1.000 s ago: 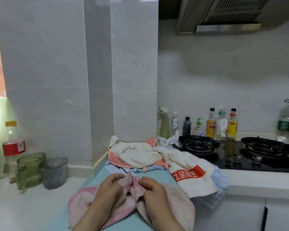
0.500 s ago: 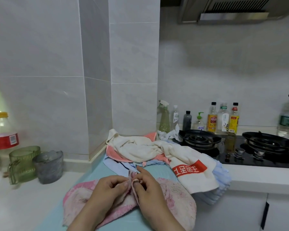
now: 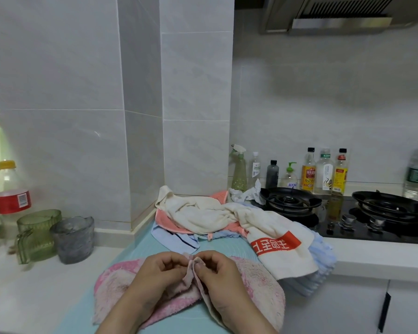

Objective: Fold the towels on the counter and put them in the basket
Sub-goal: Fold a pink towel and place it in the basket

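A pink towel (image 3: pixel 258 283) lies bunched on the teal mat (image 3: pixel 227 247) near the counter's front. My left hand (image 3: pixel 159 271) and my right hand (image 3: pixel 217 273) meet over its middle, and each pinches a raised fold of the pink cloth between thumb and fingers. Behind them sits a pile of towels: a cream towel with a red printed patch (image 3: pixel 270 230) on top, a coral towel (image 3: pixel 169 219) under it, light blue towels (image 3: pixel 321 259) hanging over the counter's edge. No basket is in view.
A gas hob (image 3: pixel 348 220) with two burners lies to the right, with several bottles (image 3: pixel 323 172) behind it. A green glass jug (image 3: pixel 38 233), a grey cup (image 3: pixel 74 238) and a red-labelled bottle (image 3: pixel 10 189) stand at left. A tiled column (image 3: pixel 179 104) rises behind the pile.
Both hands have gathered the pink fold higher and closer together between the fingertips. The camera has tilted up slightly, so the towels sit lower in view.
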Available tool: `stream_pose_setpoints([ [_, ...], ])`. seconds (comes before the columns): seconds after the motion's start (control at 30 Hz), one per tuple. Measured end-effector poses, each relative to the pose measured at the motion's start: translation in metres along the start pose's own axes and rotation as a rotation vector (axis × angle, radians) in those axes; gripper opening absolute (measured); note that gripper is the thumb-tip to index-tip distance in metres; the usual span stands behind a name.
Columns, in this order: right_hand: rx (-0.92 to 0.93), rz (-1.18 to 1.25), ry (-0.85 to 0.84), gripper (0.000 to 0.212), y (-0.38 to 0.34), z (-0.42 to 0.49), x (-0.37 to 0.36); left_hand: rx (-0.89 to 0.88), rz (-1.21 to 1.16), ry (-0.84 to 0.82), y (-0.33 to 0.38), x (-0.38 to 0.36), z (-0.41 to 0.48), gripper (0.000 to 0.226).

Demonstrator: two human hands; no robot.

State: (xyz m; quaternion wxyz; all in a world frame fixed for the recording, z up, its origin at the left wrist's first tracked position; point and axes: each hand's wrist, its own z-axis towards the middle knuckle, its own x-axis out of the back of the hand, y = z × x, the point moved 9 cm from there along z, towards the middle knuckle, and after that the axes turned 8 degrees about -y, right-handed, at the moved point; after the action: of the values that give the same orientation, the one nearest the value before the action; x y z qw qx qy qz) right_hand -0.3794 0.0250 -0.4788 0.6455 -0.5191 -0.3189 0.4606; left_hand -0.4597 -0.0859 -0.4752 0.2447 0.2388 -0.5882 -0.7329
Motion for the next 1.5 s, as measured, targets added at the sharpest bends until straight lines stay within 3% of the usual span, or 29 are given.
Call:
stream_pose_setpoints([
  [0.13, 0.003, 0.002, -0.046, 0.017, 0.002, 0.002, -0.005, 0.05, 0.041, -0.081, -0.001, -0.011, -0.004, 0.03],
  [0.27, -0.028, 0.018, -0.043, 0.024, 0.002, 0.0, -0.006, 0.049, 0.17, 0.059, 0.002, -0.001, -0.004, 0.013],
  [0.4, 0.008, -0.124, -0.02, 0.031, -0.01, -0.003, -0.004, 0.022, 0.217, 0.148, 0.004, 0.007, -0.004, 0.019],
  [0.7, -0.013, -0.275, -0.1, 0.021, 0.002, 0.001, -0.011, -0.007, 0.178, 0.079, 0.014, -0.003, -0.009, 0.014],
  [0.83, -0.046, -0.325, -0.014, 0.004, 0.006, 0.002, -0.001, -0.001, 0.204, 0.108, 0.013, 0.001, -0.009, 0.01],
  [0.97, -0.064, -0.339, 0.058, 0.011, 0.008, 0.003, 0.006, -0.041, 0.21, 0.178, 0.02, 0.006, -0.012, 0.006],
  [1.1, -0.085, -0.256, 0.081, 0.015, 0.01, 0.003, 0.006, -0.08, 0.309, 0.132, 0.022, -0.004, -0.015, 0.007],
  [1.2, -0.07, -0.334, 0.086, 0.019, 0.01, 0.002, 0.007, -0.076, 0.343, 0.195, 0.017, 0.002, -0.015, 0.018],
  [1.37, -0.086, -0.414, 0.07, 0.008, 0.002, -0.001, 0.008, -0.061, 0.465, 0.188, 0.015, 0.001, -0.014, 0.021],
  [1.5, -0.179, -0.354, 0.06, 0.04, -0.005, -0.011, 0.009, -0.058, 0.628, 0.216, 0.02, 0.002, -0.02, 0.019],
])
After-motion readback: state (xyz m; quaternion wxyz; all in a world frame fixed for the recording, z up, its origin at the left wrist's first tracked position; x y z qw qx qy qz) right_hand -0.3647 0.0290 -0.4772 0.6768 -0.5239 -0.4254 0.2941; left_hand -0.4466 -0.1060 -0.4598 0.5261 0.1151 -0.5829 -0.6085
